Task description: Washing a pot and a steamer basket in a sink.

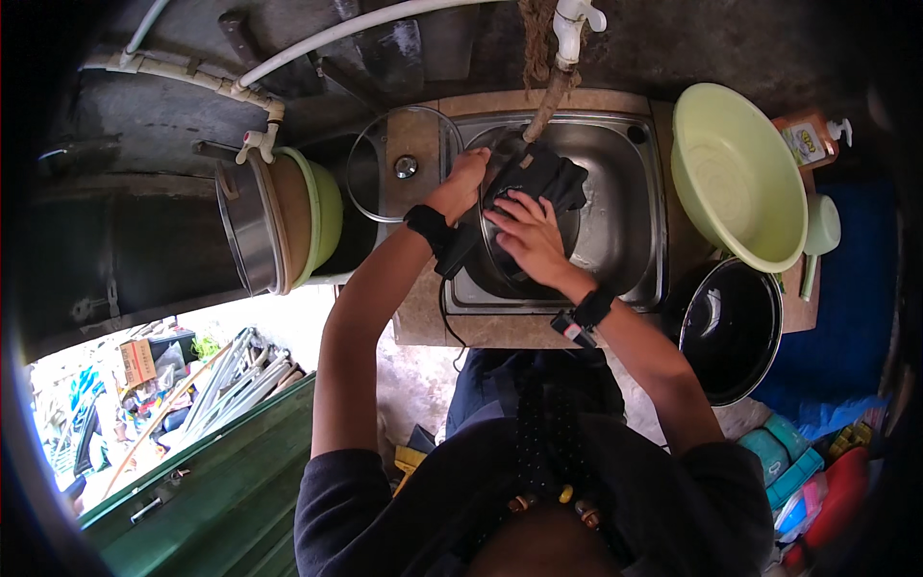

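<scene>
Before me is a stainless steel sink (620, 209) with a round metal vessel (577, 241) in its left part. A dark, soft, wet-looking item (530, 173), perhaps cloth or a bag, lies across the vessel and bears a small tan tag. My right hand (530, 238) rests on its near side, fingers spread. At the vessel's left rim is my left hand (467, 179), fingers curled; what lies inside the curl is hidden. A brown, crusted spout (549, 104) hangs from the white tap (570, 29), its end just above the dark item.
A glass lid (371, 169) leans left of the sink, near stacked basins (317, 216). To the right are a pale green basin (743, 180), a black pot (735, 332), a pump bottle (811, 141) and a green dipper (822, 223). A green door (216, 498) stands lower left.
</scene>
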A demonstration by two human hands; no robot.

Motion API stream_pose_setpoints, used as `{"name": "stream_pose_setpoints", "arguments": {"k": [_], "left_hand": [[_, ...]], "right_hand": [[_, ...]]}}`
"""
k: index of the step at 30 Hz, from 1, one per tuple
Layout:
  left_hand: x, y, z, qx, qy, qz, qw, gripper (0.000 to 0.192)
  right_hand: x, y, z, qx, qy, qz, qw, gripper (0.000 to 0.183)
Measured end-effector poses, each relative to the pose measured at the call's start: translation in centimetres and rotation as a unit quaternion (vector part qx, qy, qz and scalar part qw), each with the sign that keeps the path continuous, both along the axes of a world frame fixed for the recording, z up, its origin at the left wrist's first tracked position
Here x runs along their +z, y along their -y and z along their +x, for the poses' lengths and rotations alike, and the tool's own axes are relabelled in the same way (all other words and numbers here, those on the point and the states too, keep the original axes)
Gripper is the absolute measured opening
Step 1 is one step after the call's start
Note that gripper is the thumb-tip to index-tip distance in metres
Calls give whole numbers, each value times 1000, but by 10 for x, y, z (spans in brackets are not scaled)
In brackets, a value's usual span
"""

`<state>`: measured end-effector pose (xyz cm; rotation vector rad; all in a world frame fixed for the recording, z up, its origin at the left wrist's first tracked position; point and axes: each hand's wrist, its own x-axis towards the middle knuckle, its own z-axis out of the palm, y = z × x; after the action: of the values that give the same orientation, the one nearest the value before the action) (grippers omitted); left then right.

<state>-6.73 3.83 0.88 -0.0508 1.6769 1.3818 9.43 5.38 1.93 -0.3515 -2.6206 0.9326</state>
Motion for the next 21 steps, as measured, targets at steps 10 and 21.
{"name": "stream_pose_setpoints", "arguments": {"k": [10, 21], "left_hand": [[-11, 11, 0, 12, -91, -22, 996, 13], [15, 7, 13, 80, -45, -36, 995, 15]], "right_hand": [[-43, -93, -26, -111, 42, -438, 891, 39], [-90, -75, 35, -336, 67, -662, 667, 41]]}}
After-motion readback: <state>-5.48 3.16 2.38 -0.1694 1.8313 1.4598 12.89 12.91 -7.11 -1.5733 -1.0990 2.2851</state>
